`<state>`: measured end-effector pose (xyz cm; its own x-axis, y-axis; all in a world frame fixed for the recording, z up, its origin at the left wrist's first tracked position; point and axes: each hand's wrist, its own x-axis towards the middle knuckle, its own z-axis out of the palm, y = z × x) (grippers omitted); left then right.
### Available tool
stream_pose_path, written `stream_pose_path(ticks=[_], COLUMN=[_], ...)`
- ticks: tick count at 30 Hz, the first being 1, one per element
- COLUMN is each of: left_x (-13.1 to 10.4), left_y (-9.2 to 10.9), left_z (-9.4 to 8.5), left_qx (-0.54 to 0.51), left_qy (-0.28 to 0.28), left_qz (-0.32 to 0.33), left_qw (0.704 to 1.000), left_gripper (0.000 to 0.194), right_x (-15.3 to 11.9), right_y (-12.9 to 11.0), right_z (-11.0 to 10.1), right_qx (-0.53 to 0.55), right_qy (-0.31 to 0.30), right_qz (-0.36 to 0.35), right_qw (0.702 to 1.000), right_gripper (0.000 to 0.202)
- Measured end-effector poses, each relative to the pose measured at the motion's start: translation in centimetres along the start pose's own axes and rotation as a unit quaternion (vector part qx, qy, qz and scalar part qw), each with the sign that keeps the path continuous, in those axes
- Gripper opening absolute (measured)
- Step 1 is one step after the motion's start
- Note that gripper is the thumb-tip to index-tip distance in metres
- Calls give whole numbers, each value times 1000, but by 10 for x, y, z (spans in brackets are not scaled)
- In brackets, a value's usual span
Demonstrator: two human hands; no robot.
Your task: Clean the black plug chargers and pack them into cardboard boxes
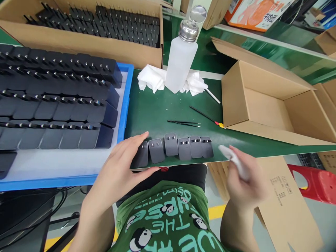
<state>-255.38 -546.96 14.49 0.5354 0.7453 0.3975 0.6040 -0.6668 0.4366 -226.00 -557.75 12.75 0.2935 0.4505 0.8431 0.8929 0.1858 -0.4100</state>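
Observation:
Several small dark grey plastic blocks [171, 145] with metal pins stand in an uneven row along the front edge of the green table. At the row's left end is my left hand [123, 161], its thumb and fingers spread beside the leftmost block [141, 155] and partly covering it. My right hand [245, 175], blurred by motion, is closed around a crumpled white tissue [235, 159]. It is off the table's edge, to the right of the row and apart from it. Black tweezers [183, 123] lie behind the blocks.
A blue-rimmed tray [126, 101] on the left holds rows of similar blocks. Behind it, a cardboard box [105, 47] contains more pinned parts. A pump bottle [181, 59] stands between white tissues [152, 77]. To the right are a thin black tool [204, 115] and an open carton [236, 91].

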Motion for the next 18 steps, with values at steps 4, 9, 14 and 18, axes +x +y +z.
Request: stream_pose_path(ticks=[4, 9, 14, 18], left_x=[1, 4, 8, 6], left_y=[-1, 1, 3, 3], left_z=[1, 0, 2, 2], left_qx=[39, 45, 59, 60], left_qy=[-3, -11, 15, -2], left_qz=[10, 27, 15, 11], left_qw=[999, 999, 998, 998], left_gripper=[60, 53, 49, 44], right_x=[-23, -42, -49, -44], right_y=[-21, -58, -79, -89], right_z=[19, 41, 61, 64], right_qx=[-48, -106, -90, 6], right_qy=[-123, -120, -116, -166], right_qz=[-102, -108, -127, -181], right_qw=[986, 981, 981, 969], right_gripper=[59, 48, 49, 48])
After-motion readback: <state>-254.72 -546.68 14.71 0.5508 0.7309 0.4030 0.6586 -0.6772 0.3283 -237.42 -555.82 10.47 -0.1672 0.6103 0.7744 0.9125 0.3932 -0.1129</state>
